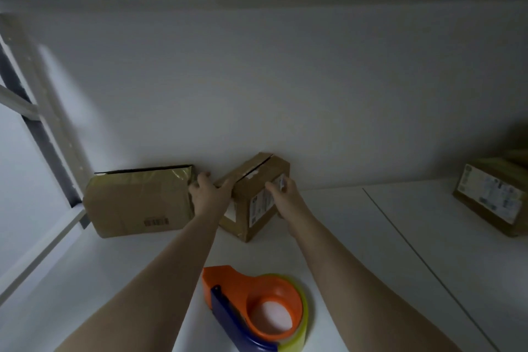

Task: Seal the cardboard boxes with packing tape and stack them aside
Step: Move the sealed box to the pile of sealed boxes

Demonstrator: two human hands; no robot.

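Two bare forearms reach out from you over the white bench (pixel 371 237). Between them, close to the near edge, an orange and blue tape dispenser (pixel 257 308) lies on its side, loaded with a yellowish roll.

Further along the bench, the small box (pixel 257 208) stands turned corner-on to you, its far side close to the wall (pixel 285 94). A seam runs across its top flaps, and white labels show on its two near faces. Your left hand (pixel 210 193) is spread over the box's upper left edge, with the thumb along the top and the fingers reaching past it. Your right hand (pixel 285 194) grips the upper right edge, fingers curled over by a label.

Just left of your left hand, a flat box (pixel 137 203) with glossy tape along its top leans near the bench's far left corner. Well apart, at the far right edge, a labelled box (pixel 491 200) rests.
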